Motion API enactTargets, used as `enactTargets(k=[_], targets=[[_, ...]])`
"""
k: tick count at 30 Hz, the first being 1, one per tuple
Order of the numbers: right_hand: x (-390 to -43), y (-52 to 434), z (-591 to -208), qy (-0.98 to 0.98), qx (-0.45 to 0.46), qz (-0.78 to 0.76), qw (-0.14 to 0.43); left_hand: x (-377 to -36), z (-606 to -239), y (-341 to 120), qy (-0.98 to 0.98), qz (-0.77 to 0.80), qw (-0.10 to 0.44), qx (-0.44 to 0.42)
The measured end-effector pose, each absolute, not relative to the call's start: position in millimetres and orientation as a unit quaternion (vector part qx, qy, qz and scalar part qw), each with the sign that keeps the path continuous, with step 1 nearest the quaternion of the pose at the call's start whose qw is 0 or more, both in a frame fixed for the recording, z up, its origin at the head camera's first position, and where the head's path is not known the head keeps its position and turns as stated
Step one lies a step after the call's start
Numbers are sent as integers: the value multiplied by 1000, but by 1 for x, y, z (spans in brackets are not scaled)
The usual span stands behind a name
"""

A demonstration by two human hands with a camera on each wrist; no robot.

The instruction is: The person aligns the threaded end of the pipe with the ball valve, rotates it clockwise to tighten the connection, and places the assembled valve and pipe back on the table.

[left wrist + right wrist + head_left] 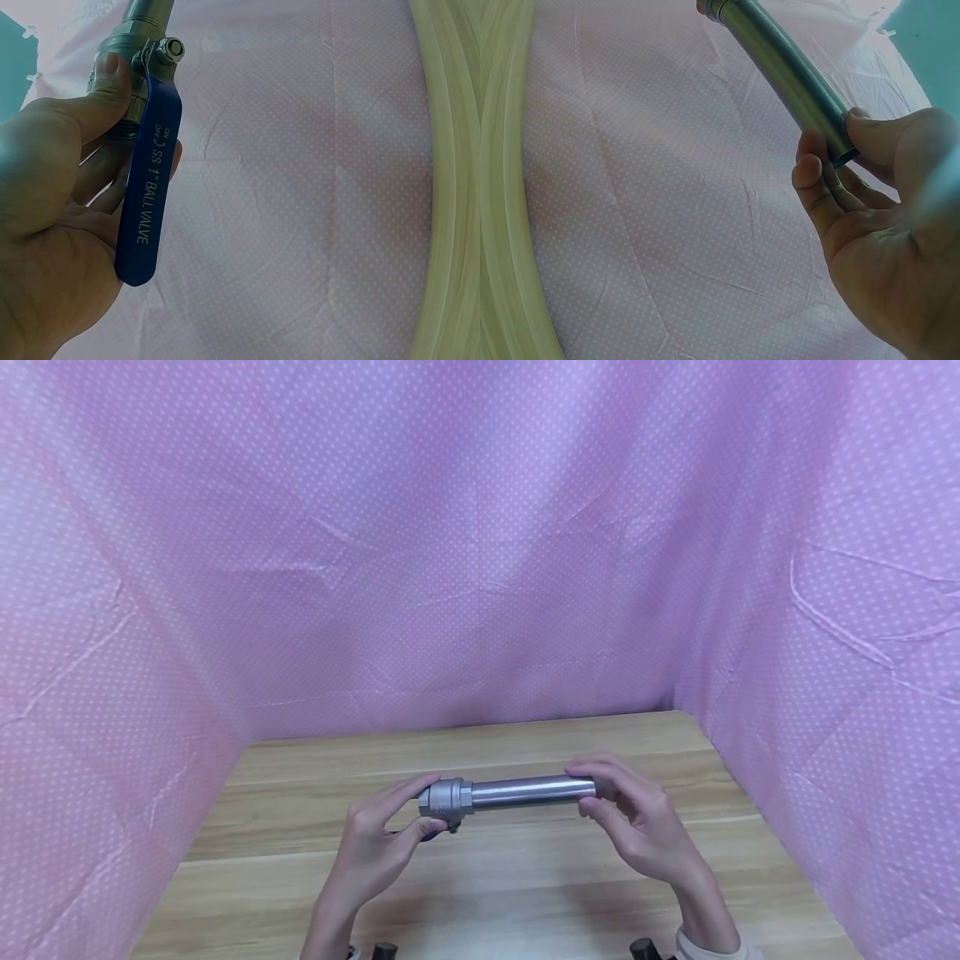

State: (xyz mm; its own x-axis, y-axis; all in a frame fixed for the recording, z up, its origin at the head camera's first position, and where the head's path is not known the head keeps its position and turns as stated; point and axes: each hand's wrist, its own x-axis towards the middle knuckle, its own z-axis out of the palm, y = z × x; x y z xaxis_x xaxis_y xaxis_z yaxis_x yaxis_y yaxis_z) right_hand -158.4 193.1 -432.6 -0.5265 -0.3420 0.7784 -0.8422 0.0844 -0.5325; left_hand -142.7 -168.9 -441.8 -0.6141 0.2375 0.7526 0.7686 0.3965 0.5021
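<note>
Between the two hands, a ball valve (446,799) and a steel pipe (532,790) form one straight line, lying nearly level in the head view. My left hand (378,839) grips the valve body, thumb on the near side and fingers over the far side. The valve's blue lever handle (148,187), lettered "SS 1" BALL VALVE", runs back along the palm in the left wrist view. With thumb and fingers, my right hand (637,818) pinches the pipe's free end. In the right wrist view the pipe's open end shows by the fingertips (808,171).
A wooden tabletop (495,877) lies beneath the hands. Pink polka-dot cloth (465,568) stands behind it and along both sides. At the near edge, two dark round-ended objects (385,951) poke into the head view.
</note>
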Motion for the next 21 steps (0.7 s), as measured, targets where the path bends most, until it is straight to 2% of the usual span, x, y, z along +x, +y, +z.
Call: enactTargets(k=[7,21], targets=[[-160,192,-435,-677,440,544,228,-143,-442,-169,-782,-442,301,-321],[-160,194,-432,-692,440,514,251,-143,-443,-168,-781,-442,299,-324]])
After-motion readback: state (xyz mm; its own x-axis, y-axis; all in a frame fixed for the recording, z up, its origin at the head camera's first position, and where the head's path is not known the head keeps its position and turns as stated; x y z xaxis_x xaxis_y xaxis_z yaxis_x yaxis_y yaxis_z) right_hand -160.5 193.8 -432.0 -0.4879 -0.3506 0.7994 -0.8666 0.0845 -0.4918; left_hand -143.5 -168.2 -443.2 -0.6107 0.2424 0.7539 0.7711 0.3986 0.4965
